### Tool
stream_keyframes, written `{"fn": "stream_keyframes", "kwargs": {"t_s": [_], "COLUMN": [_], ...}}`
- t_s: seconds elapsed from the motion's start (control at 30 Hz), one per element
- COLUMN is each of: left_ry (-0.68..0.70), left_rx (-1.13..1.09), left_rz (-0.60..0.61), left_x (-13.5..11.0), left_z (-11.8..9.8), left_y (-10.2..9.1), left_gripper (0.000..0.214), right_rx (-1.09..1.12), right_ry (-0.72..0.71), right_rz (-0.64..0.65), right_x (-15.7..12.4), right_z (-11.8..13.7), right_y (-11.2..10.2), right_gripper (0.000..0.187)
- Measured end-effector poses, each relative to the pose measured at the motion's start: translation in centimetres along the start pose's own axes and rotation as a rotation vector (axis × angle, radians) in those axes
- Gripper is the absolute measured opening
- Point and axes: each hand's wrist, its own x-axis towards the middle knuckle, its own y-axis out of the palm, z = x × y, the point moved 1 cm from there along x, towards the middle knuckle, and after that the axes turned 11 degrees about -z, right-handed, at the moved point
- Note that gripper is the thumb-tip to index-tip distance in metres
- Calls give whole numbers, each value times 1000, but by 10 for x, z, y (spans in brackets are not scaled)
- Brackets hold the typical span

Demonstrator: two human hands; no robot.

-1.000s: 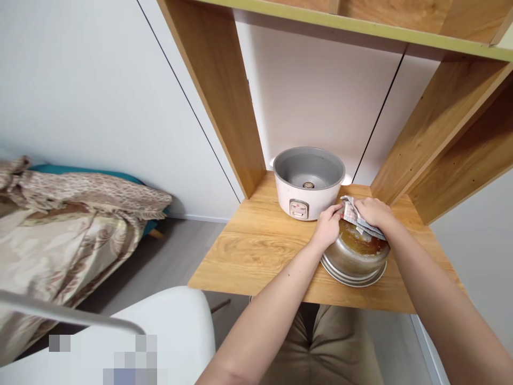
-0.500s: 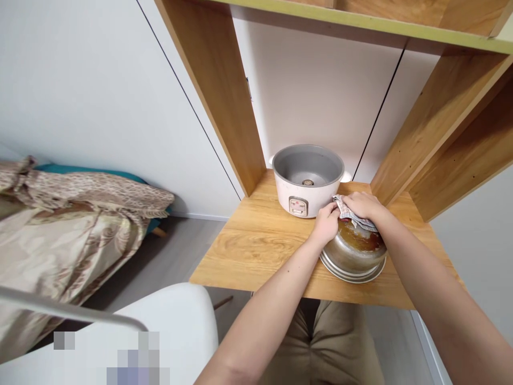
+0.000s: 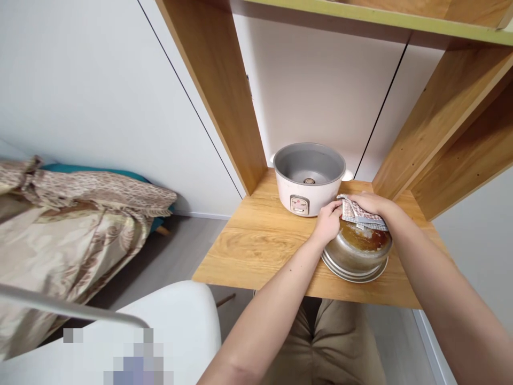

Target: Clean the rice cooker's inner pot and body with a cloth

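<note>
An upturned metal inner pot (image 3: 358, 255) rests on the wooden surface, its bottom stained brown. My left hand (image 3: 329, 222) is closed at the pot's left side, gripping it near a corner of the cloth; its fingertips are partly hidden. A folded patterned cloth (image 3: 364, 215) lies over the far part of the pot's bottom. On top of that cloth is my right hand (image 3: 371, 203), fingers bent over it and pressing it to the pot. Just behind and to the left stands a white rice cooker body (image 3: 298, 200), uncovered, its grey inside showing.
The wooden shelf surface (image 3: 240, 251) is bounded by upright panels (image 3: 212, 91) and a green-edged shelf (image 3: 360, 13) above. A white chair (image 3: 180, 315) stands at the lower left. Beyond it, a patterned cover (image 3: 92, 224) lies over something low and teal.
My right hand and the cloth have shifted slightly right across the pot's bottom, and more of the cloth shows. My left hand stays at the pot's side. The view has tilted a little.
</note>
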Motion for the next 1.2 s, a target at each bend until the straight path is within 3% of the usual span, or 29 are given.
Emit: {"fn": "stream_keyframes", "kwargs": {"t_s": [0.13,0.37,0.67,0.97,1.2], "left_ry": [2,6,52,12,23], "left_rx": [-3,12,-8,21,-26], "left_rz": [12,-33,30,-17,34], "left_x": [-1,-3,-1,-5,-3], "left_z": [-2,1,0,-2,-4], "left_y": [1,1,1,2,1], "left_gripper": [35,31,34,31,31], "right_rx": [38,30,-141,-141,-177], "right_ry": [-18,-5,-14,55,74], "right_rz": [15,-44,-108,-86,-150], "right_x": [4,-11,-2,-19,-15], "right_z": [-1,-20,21,-10,24], "right_y": [2,3,14,3,14], "right_gripper": [57,64,65,75,68]}}
